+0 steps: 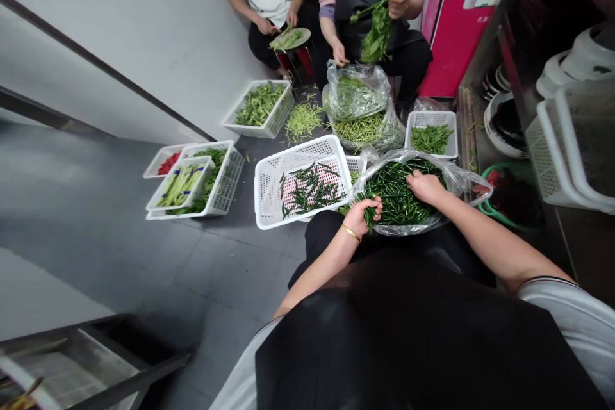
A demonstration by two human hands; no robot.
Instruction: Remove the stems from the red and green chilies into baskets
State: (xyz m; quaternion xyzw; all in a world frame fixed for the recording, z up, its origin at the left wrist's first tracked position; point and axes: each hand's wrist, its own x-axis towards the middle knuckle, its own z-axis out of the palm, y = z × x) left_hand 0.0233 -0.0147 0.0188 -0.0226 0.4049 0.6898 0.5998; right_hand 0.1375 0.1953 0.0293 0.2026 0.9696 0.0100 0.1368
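Note:
A clear plastic bag (456, 176) full of dark green chili peppers (401, 182) lies open at my knees. At the bag's left edge my left hand (361, 214) is closed around a small bunch of green chili peppers, their ends sticking out of the fist. My right hand (426, 188) reaches over the bag's right side, fingers curled together on the peppers; its fingertips are partly hidden among them. Left of the bag, a white perforated basket (269, 176) holds a loose scatter of green chili peppers (312, 192).
Two people sit opposite, one holding leafy stalks (379, 29), the other working over a round stool (302, 35). White baskets of greens (283, 118) stand around, with cut stems (303, 120) on the floor. To the right are a green basket (500, 214) and shelving with stacked white crates (552, 147).

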